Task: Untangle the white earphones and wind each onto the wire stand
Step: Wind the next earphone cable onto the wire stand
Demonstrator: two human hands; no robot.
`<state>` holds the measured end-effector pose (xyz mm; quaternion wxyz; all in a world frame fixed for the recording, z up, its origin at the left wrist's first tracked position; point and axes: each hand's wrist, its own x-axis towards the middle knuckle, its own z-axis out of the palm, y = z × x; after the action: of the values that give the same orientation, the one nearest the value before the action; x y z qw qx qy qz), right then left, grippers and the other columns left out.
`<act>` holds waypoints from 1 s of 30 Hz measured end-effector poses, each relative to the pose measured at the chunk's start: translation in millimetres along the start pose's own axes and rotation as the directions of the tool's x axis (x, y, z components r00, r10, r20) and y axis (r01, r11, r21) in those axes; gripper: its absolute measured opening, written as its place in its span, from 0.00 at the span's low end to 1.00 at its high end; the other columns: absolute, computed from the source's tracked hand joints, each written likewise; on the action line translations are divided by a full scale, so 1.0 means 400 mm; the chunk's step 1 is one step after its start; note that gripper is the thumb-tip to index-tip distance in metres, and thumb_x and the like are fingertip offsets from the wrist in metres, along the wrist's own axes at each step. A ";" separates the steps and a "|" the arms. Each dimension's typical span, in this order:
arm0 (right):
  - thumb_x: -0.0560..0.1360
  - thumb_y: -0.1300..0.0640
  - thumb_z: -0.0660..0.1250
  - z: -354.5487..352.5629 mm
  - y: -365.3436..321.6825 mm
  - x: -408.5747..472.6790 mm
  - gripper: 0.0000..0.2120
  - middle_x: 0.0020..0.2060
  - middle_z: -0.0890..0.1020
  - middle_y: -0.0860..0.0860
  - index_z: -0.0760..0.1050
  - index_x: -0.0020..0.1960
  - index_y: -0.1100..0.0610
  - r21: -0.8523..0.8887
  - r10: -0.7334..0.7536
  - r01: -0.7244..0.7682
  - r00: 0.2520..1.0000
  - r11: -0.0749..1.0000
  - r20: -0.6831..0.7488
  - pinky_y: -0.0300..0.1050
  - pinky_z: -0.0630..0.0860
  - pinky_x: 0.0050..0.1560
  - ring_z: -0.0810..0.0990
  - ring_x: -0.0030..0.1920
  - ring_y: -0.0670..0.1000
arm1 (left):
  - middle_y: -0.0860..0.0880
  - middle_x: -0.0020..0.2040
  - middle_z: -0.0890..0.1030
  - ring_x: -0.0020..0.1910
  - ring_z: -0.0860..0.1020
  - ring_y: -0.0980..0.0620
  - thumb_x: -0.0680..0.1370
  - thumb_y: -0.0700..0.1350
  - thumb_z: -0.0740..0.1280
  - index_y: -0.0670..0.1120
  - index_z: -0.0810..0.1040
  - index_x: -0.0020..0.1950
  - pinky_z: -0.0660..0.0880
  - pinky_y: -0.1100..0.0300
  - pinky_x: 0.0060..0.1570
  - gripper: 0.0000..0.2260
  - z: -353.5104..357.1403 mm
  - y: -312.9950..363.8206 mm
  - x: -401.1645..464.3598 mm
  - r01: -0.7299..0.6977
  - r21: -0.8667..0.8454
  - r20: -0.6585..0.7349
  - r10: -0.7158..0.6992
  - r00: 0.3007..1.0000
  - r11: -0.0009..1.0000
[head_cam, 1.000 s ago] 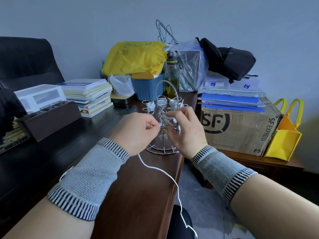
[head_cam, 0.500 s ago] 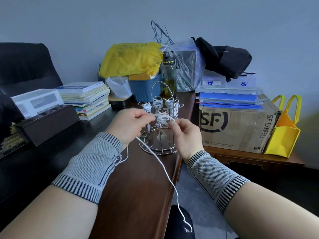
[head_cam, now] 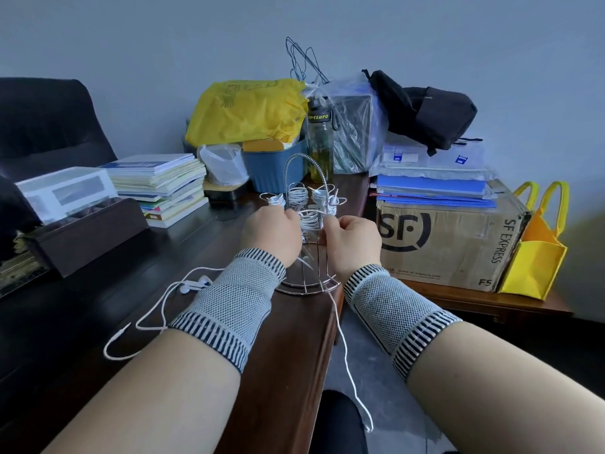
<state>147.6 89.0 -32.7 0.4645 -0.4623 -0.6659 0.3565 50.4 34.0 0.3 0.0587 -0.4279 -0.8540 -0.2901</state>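
Lower left of the frame: we log one loose earphone [head_cam: 193, 285] lying on the counter [head_cam: 278, 371]. Centre: our left hand [head_cam: 271, 234], fingers curled, apparently pinching the white cord [head_cam: 309, 221] wound on the wire stand [head_cam: 304, 244]. Just right: our right hand [head_cam: 352, 240], fingers clenched on the same cord, whose tail hangs off the counter edge.

Both hands closer together now, left hand [head_cam: 273, 232] and right hand [head_cam: 352, 239] flanking the coil [head_cam: 307, 220] on the near arm of the wire stand [head_cam: 306, 244]. Coil thicker than before, probably a turn or two added. Trailing cable [head_cam: 347, 358] now dropping off the right side of the stand. Second earphone set [head_cam: 193, 285] newly visible left of the forearm.
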 end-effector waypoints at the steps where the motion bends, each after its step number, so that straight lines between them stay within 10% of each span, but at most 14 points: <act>1: 0.77 0.52 0.61 0.000 -0.005 0.003 0.20 0.24 0.75 0.54 0.75 0.31 0.63 -0.039 -0.001 0.002 1.000 0.999 0.014 0.43 0.69 0.31 0.73 0.28 0.53 | 0.43 0.42 0.80 0.41 0.76 0.45 0.81 0.46 0.54 0.38 0.76 0.42 0.70 0.57 0.37 0.17 0.005 -0.009 0.004 0.030 -0.051 0.016 -0.029 0.999 0.998; 5: 0.74 0.51 0.62 0.001 -0.013 0.011 0.18 0.26 0.79 0.54 0.79 0.33 0.62 -0.111 0.030 -0.028 0.999 0.993 0.018 0.41 0.72 0.34 0.78 0.32 0.54 | 0.46 0.38 0.85 0.35 0.82 0.49 0.78 0.44 0.59 0.41 0.81 0.38 0.80 0.56 0.36 0.15 0.015 -0.033 -0.005 0.193 -0.444 0.113 -0.159 0.981 0.875; 14: 0.75 0.51 0.66 0.006 -0.009 0.008 0.11 0.32 0.76 0.44 0.70 0.35 0.50 -0.072 0.036 -0.040 0.998 0.997 -0.049 0.39 0.66 0.36 0.74 0.36 0.46 | 0.45 0.40 0.85 0.22 0.71 0.59 0.79 0.38 0.57 0.43 0.72 0.42 0.64 0.65 0.27 0.08 -0.001 -0.052 -0.046 0.457 -0.763 0.365 -0.279 0.888 0.457; 19: 0.74 0.59 0.67 0.002 0.017 -0.015 0.06 0.35 0.76 0.44 0.71 0.41 0.52 -0.027 -0.206 0.205 0.978 0.978 -0.017 0.40 0.71 0.42 0.74 0.35 0.45 | 0.47 0.39 0.85 0.24 0.74 0.58 0.80 0.41 0.58 0.43 0.75 0.41 0.66 0.65 0.25 0.10 0.007 -0.091 -0.079 0.399 -0.634 0.363 -0.201 0.910 0.663; 23: 0.72 0.63 0.70 0.001 0.047 -0.047 0.06 0.39 0.70 0.42 0.77 0.45 0.52 -0.071 -0.522 0.523 0.852 0.849 0.031 0.38 0.70 0.38 0.71 0.35 0.41 | 0.53 0.35 0.84 0.24 0.73 0.59 0.81 0.47 0.59 0.43 0.75 0.34 0.68 0.64 0.28 0.17 -0.032 -0.094 -0.109 0.012 -0.371 0.206 0.070 0.976 0.929; 30: 0.71 0.58 0.74 0.013 0.050 -0.050 0.09 0.42 0.68 0.37 0.83 0.51 0.53 0.013 -0.601 0.602 0.796 0.798 0.075 0.29 0.69 0.44 0.71 0.42 0.35 | 0.50 0.41 0.81 0.43 0.77 0.48 0.81 0.48 0.59 0.48 0.75 0.46 0.74 0.51 0.45 0.08 -0.096 -0.054 -0.119 -0.335 -0.052 0.134 0.339 0.931 0.941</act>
<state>151.0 76.1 -58.1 0.5254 -0.2159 -0.7974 0.2038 58.2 -30.3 5.9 0.0409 -0.5880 -0.7658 -0.2571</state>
